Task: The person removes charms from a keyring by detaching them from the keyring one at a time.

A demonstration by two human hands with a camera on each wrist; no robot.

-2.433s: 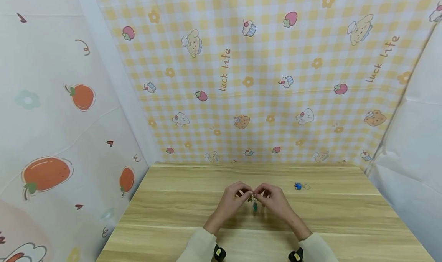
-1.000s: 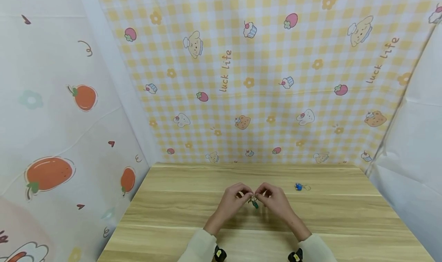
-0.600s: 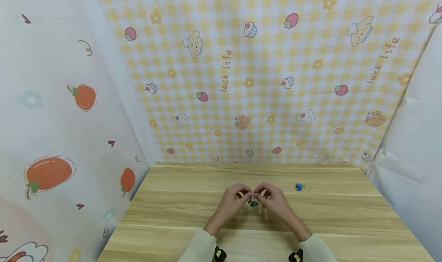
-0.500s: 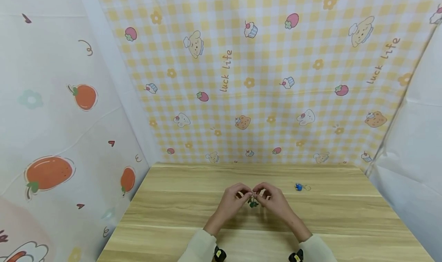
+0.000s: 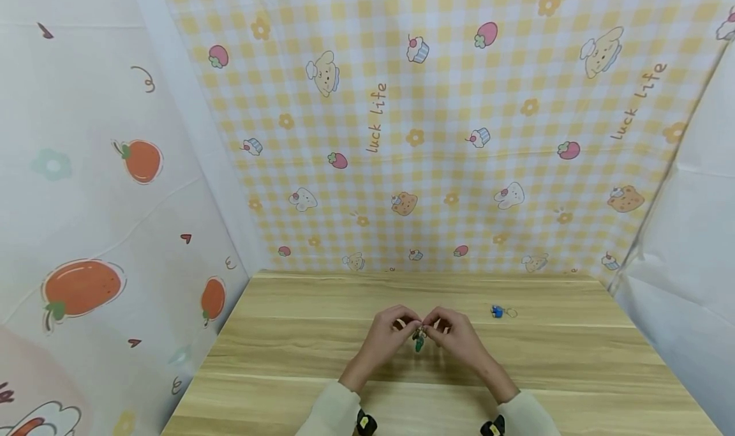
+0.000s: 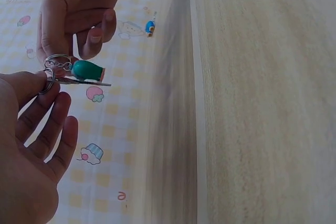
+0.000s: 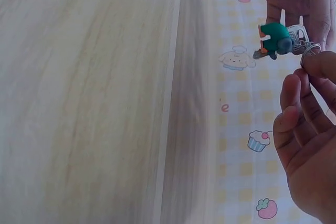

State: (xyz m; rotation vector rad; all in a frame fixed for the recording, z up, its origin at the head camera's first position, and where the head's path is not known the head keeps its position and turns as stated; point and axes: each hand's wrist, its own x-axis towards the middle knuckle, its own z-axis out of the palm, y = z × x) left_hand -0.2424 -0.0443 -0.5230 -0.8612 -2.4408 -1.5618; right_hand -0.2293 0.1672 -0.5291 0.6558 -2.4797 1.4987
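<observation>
Both hands meet over the wooden table, fingertips close together. My left hand point(image 5: 389, 332) pinches a metal split ring point(image 6: 49, 81) between thumb and forefinger. A flat metal key point(image 6: 84, 82) points out from that ring. My right hand point(image 5: 456, 335) pinches at a second ring point(image 6: 59, 57) right beside it. From the rings a short chain point(image 7: 299, 46) carries a small green figure charm point(image 7: 274, 38) with orange parts, which hangs below the fingertips in the head view. Fingertips partly cover where the rings cross.
A blue charm point(image 5: 497, 311) with its own ring point(image 5: 512, 313) lies on the wooden table point(image 5: 298, 346), behind and right of my right hand. A yellow checked cloth point(image 5: 344, 187) rises at the table's back edge, with pale cloths on both sides.
The green charm swings and turns beneath the fingers, now hanging lower than half a second ago. Both hands stay nearly in place, with small shifts of the right fingers. The blue charm has not moved.
</observation>
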